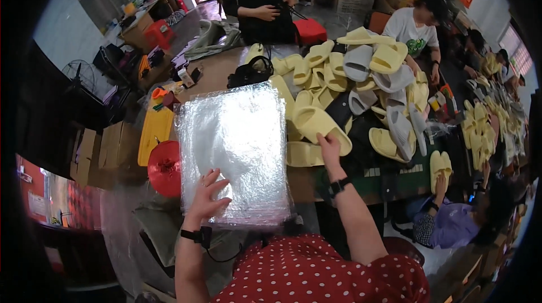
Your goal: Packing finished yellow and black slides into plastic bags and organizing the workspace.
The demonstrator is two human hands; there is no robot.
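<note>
A stack of clear, shiny plastic bags (237, 139) lies flat in front of me. My left hand (210, 197) rests over its lower left part, fingers spread and nothing held in them. To the right, my right hand (329, 149) grips the edge of a pale yellow slipper (317, 124), tilted above the table. Just below it another yellow slipper (302, 154) lies beside the bags. Beyond these rises a heap of yellow slippers (324, 74) mixed with grey slippers (359, 62). My right fingertips are partly hidden by the slipper.
A red roll (164, 168) and a yellow board (155, 131) sit left of the bags, with cardboard boxes (118, 145) farther left. A person in black (262, 4) stands across the table. At right, a person in purple (451, 221) holds a pair of yellow slippers (440, 168).
</note>
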